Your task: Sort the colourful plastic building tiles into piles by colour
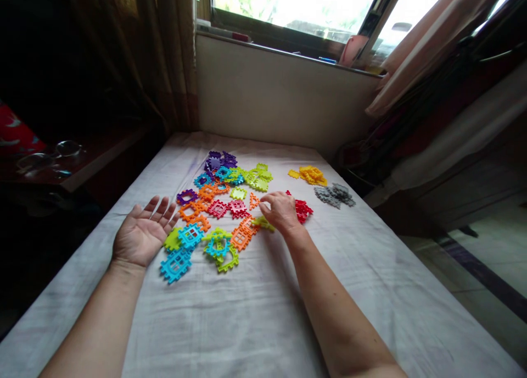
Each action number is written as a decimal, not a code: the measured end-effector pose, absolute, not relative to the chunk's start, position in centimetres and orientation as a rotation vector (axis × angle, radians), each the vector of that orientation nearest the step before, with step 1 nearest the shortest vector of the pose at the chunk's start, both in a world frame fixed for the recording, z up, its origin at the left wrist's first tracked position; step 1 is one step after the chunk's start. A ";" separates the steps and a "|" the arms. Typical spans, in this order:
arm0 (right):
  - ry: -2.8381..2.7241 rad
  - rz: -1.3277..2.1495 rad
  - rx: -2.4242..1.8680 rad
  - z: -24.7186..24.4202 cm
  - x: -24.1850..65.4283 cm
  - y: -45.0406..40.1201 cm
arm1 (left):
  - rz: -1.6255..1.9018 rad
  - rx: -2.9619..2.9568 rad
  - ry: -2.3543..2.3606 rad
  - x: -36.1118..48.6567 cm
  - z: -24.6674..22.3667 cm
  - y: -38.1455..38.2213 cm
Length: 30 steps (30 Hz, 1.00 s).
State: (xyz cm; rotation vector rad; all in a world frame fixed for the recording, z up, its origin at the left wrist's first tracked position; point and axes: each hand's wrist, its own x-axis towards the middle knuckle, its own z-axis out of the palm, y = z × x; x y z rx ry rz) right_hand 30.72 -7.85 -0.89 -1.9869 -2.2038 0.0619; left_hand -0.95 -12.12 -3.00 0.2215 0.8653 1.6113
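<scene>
My left hand (143,234) is palm up with its fingers apart and nothing in it, just left of a lime piece (173,239) and blue interlocking toy tiles (176,265). Over the right part of the colourful spread is my right hand (280,211). Its fingers are loosely curved and apart, and I see nothing held in them. Close to its fingertips lies an orange triangular piece (254,201). A lime piece (263,223) shows below the hand, and red pieces (303,211) are partly hidden behind it. Pinkish-red window tiles (217,209) lie between my hands.
Purple tiles (214,162) and lime tiles (258,177) lie farther back. A yellow pile (313,175) and a grey pile (335,195) are at the right on the white sheet (230,328). Beyond stand a wall (263,95) and window; glasses (68,148) rest on a side surface.
</scene>
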 end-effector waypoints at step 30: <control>-1.599 0.215 -2.346 -0.6 37.1 -6.9 | 1.616 0.237 0.965 -0.6 -2.6 -12.2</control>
